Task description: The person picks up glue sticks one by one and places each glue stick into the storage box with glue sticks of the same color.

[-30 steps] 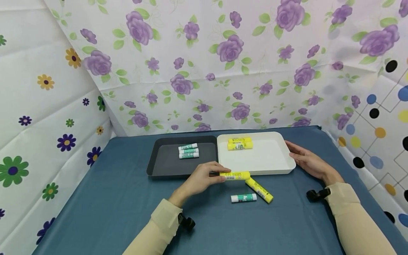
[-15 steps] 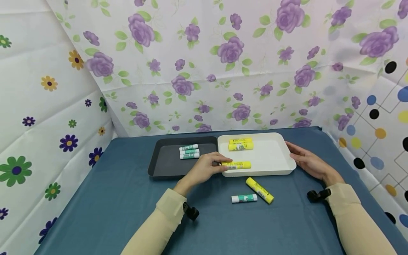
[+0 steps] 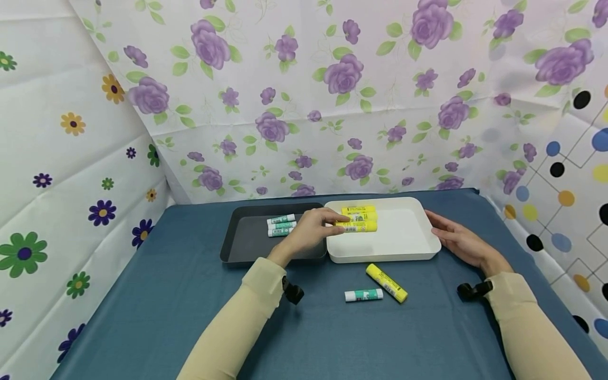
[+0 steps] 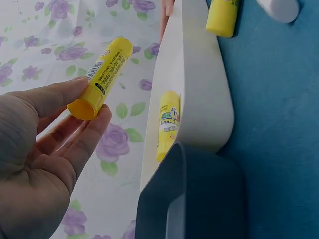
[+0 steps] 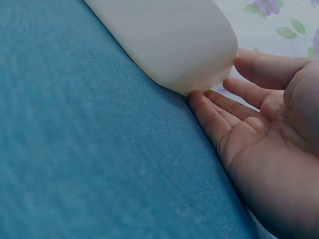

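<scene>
My left hand point(image 3: 311, 230) pinches one end of a yellow glue stick point(image 3: 359, 227) between thumb and fingers, over the left part of the white tray point(image 3: 404, 240). The left wrist view shows this held glue stick point(image 4: 105, 74) above the tray's rim. Just behind it, two more yellow glue sticks point(image 3: 358, 209) lie in the white tray, partly covered by the held one. At the tray's right end, my right hand point(image 3: 461, 243) touches the wall with nearly straight fingers; the right wrist view shows its fingertips point(image 5: 197, 97) against the tray's corner.
A dark grey tray point(image 3: 244, 248) adjoins the white one on the left, with three green-and-white glue sticks point(image 3: 282, 225) in it. On the blue cloth in front lie a yellow glue stick point(image 3: 387, 283) and a green-and-white one point(image 3: 363, 295). Flowered sheets point(image 3: 304, 105) hang behind.
My left hand has carried the yellow glue stick from the cloth before the white tray, over its front rim, to beside the two yellow ones. The right hand stays at the tray's end.
</scene>
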Demonstrator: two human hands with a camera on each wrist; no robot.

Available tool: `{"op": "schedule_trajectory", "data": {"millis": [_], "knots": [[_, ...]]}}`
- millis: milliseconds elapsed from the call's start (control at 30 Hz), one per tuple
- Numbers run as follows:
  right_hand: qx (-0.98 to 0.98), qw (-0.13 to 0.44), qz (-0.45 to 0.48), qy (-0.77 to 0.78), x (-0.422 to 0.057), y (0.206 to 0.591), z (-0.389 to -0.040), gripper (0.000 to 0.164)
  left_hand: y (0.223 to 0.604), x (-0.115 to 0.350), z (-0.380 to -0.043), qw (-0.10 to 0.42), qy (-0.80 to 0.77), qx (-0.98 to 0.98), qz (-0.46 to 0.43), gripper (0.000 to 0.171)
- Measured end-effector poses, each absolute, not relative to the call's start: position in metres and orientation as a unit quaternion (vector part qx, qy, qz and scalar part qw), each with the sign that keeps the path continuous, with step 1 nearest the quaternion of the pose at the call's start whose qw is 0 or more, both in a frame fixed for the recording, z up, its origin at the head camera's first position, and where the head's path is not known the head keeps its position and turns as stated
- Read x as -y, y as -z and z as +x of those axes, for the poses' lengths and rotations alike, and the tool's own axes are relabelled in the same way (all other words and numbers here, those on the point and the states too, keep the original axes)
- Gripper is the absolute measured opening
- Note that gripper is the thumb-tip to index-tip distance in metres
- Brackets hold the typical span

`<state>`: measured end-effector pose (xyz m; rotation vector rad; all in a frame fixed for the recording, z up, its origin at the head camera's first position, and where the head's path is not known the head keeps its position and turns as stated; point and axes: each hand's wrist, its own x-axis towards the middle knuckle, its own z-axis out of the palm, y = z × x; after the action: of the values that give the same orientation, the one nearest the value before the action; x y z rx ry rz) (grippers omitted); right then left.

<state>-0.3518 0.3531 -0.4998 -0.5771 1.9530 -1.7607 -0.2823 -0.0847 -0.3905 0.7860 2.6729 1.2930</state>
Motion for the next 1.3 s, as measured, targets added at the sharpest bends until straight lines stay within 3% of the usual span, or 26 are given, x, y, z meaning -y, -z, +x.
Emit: {"op": "schedule_trajectory", "data": {"millis": [667,1300], "knots": [[-0.704,0.225,-0.208,0.641,-0.354,0.5,-0.351,0.068,0.373,0.058,-0.337,0.088,-0.392,-0.888,0.223,0.03],[-0.703,0.223,-0.208,0.642,-0.353,0.5,-0.351,0.068,0.381,0.04,-0.361,0.112,-0.34,-0.909,0.213,0.028]]}}
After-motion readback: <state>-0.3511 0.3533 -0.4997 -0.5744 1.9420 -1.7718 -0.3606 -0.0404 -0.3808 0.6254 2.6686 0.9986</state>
